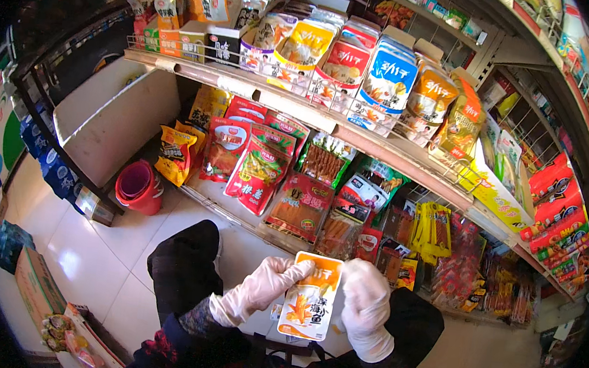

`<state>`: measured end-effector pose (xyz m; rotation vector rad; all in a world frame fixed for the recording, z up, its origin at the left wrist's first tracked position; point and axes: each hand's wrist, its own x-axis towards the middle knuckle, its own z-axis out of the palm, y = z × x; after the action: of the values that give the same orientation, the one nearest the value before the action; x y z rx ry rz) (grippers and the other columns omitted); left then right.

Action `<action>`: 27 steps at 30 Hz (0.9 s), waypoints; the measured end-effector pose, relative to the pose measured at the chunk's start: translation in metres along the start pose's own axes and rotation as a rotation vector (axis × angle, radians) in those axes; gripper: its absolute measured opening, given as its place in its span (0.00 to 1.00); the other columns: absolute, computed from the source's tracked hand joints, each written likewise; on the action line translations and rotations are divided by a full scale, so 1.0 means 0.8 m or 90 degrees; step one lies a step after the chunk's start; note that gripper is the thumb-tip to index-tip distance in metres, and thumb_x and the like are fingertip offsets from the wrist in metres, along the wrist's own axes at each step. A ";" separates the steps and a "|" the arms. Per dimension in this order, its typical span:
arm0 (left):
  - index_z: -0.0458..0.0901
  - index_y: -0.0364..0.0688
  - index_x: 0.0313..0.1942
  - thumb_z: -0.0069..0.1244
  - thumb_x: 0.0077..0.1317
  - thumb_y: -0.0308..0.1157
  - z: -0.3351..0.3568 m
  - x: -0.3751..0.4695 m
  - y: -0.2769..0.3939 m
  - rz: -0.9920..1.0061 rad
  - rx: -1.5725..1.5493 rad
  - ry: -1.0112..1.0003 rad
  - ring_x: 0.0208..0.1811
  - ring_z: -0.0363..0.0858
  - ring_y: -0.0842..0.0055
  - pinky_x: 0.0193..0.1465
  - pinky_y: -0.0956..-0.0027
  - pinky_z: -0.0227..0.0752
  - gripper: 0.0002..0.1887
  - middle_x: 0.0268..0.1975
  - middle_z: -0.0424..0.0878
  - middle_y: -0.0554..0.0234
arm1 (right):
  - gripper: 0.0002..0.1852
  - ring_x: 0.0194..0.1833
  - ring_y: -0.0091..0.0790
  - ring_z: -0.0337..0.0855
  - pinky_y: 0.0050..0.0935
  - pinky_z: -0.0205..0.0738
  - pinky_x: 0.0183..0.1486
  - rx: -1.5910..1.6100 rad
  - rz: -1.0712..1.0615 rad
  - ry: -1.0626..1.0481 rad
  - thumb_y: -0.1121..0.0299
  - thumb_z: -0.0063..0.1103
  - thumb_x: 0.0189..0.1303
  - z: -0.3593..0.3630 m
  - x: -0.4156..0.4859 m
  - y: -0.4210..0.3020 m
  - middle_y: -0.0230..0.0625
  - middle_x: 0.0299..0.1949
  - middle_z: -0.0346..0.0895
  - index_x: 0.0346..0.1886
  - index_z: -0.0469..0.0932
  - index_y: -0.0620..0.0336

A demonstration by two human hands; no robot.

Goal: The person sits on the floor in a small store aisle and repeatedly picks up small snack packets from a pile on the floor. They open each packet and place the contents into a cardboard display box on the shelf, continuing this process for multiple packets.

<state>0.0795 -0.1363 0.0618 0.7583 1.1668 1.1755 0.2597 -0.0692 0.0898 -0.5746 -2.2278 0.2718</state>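
An orange and white snack pouch [325, 286] is held upright in front of me, its printed face towards me. My left hand [259, 291], in a white glove, pinches the pouch near its upper left side, with the thumb lying across the front. Beside the pouch's upper right corner is my right hand [367, 308], also gloved in white. Its fingers are curled and blurred, so I cannot tell whether they grip the corner.
Ahead, an upper shelf [260, 94] with a wire rail bears boxes of snack pouches [387, 84]. Larger red packets [261, 170] stand on the lower shelf. A red bucket [142, 186] sits on the tiled floor at left. Cartons [39, 277] lie at lower left.
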 end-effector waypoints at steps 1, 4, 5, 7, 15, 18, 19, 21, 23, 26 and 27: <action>0.78 0.36 0.23 0.51 0.63 0.41 0.002 -0.012 0.008 -0.013 -0.029 0.040 0.23 0.69 0.90 0.25 0.78 0.65 0.17 0.23 0.78 0.71 | 0.09 0.35 0.37 0.80 0.30 0.78 0.35 0.026 0.086 0.121 0.66 0.51 0.61 0.003 -0.007 -0.010 0.42 0.38 0.76 0.36 0.72 0.64; 0.78 0.36 0.24 0.51 0.63 0.40 0.022 -0.025 0.009 0.069 -0.084 0.132 0.25 0.71 0.90 0.27 0.79 0.67 0.16 0.24 0.79 0.70 | 0.32 0.31 0.34 0.76 0.32 0.75 0.33 0.256 0.410 0.012 0.39 0.32 0.63 -0.012 -0.030 -0.019 0.44 0.34 0.77 0.36 0.71 0.63; 0.79 0.35 0.27 0.51 0.63 0.39 0.025 -0.031 0.014 0.060 -0.064 0.127 0.27 0.72 0.90 0.30 0.80 0.69 0.15 0.27 0.80 0.70 | 0.36 0.29 0.33 0.75 0.31 0.73 0.31 0.220 0.426 -0.053 0.35 0.29 0.60 -0.015 -0.034 -0.021 0.44 0.32 0.76 0.35 0.71 0.64; 0.78 0.36 0.26 0.51 0.63 0.39 0.046 -0.043 0.030 0.092 -0.069 0.140 0.25 0.70 0.90 0.27 0.81 0.66 0.15 0.25 0.79 0.71 | 0.35 0.26 0.29 0.72 0.31 0.69 0.28 0.290 0.486 -0.040 0.34 0.37 0.59 -0.013 -0.029 -0.049 0.38 0.26 0.73 0.33 0.72 0.64; 0.79 0.33 0.36 0.49 0.64 0.38 0.052 -0.032 -0.008 0.121 -0.192 0.068 0.29 0.78 0.82 0.33 0.77 0.74 0.14 0.31 0.82 0.63 | 0.11 0.28 0.17 0.70 0.20 0.67 0.32 0.356 0.477 0.070 0.65 0.50 0.64 -0.021 -0.034 -0.068 0.29 0.26 0.73 0.30 0.71 0.64; 0.79 0.32 0.39 0.49 0.64 0.39 0.056 -0.035 0.003 0.049 -0.256 0.018 0.32 0.81 0.77 0.37 0.74 0.77 0.16 0.34 0.83 0.59 | 0.11 0.28 0.16 0.70 0.20 0.67 0.32 0.337 0.445 0.094 0.65 0.50 0.64 -0.025 -0.034 -0.071 0.28 0.25 0.73 0.29 0.71 0.64; 0.79 0.32 0.38 0.49 0.64 0.39 0.056 -0.034 0.003 0.034 -0.264 0.021 0.32 0.82 0.76 0.36 0.72 0.77 0.16 0.35 0.83 0.59 | 0.11 0.28 0.16 0.70 0.20 0.67 0.32 0.337 0.428 0.102 0.65 0.50 0.63 -0.026 -0.033 -0.072 0.28 0.25 0.73 0.28 0.72 0.64; 0.79 0.32 0.39 0.48 0.64 0.40 0.058 -0.035 0.006 0.006 -0.266 0.014 0.33 0.81 0.77 0.37 0.73 0.77 0.17 0.35 0.83 0.59 | 0.11 0.27 0.16 0.70 0.20 0.67 0.32 0.345 0.450 0.101 0.65 0.50 0.63 -0.028 -0.034 -0.071 0.28 0.25 0.73 0.29 0.72 0.64; 0.78 0.32 0.40 0.46 0.65 0.44 0.062 -0.038 0.012 -0.002 -0.262 0.001 0.34 0.80 0.79 0.37 0.74 0.75 0.20 0.35 0.82 0.60 | 0.11 0.27 0.16 0.69 0.20 0.67 0.31 0.369 0.487 0.120 0.66 0.51 0.63 -0.028 -0.034 -0.070 0.27 0.25 0.73 0.29 0.72 0.64; 0.78 0.32 0.41 0.44 0.65 0.48 0.057 -0.051 0.016 -0.015 -0.126 -0.033 0.33 0.79 0.79 0.36 0.75 0.74 0.24 0.35 0.82 0.61 | 0.09 0.27 0.16 0.70 0.19 0.68 0.31 0.342 0.449 0.208 0.67 0.51 0.63 -0.026 -0.036 -0.064 0.26 0.25 0.73 0.30 0.72 0.64; 0.78 0.33 0.40 0.42 0.65 0.51 0.060 -0.057 0.024 -0.031 -0.025 -0.045 0.32 0.79 0.80 0.35 0.74 0.73 0.26 0.34 0.82 0.61 | 0.09 0.28 0.17 0.71 0.20 0.68 0.33 0.347 0.476 0.214 0.68 0.51 0.62 -0.028 -0.036 -0.064 0.27 0.26 0.74 0.31 0.72 0.64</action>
<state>0.1217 -0.1696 0.1053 0.7320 1.0948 1.1200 0.2774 -0.1282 0.1046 -1.0294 -1.4462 1.0393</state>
